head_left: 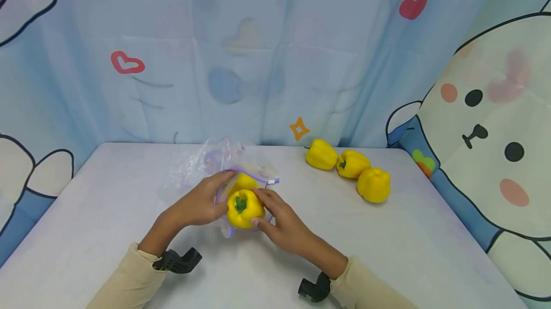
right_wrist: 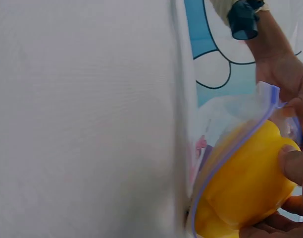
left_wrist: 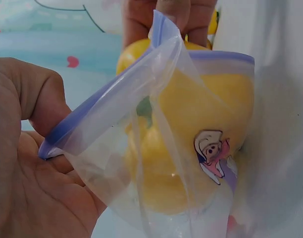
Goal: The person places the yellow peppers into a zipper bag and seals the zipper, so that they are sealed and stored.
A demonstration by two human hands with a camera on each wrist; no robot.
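My left hand (head_left: 202,200) grips the purple-edged mouth of a clear zip bag (left_wrist: 112,144), pinching its rim between thumb and fingers. A yellow bell pepper (head_left: 246,210) with a green stem is in my right hand (head_left: 281,220), thumb on one side and fingers on the other. It sits at the bag's mouth, partly inside the purple rim in the right wrist view. Behind it, another yellow bell pepper (head_left: 243,183) shows inside the bag. The clear plastic (head_left: 193,170) spreads out crumpled toward the back of the table.
Three more yellow bell peppers (head_left: 353,164) lie together at the table's back right. The white table (head_left: 387,247) ends at a blue patterned curtain (head_left: 241,60). A black wrist camera (head_left: 177,261) is strapped over each sleeve.
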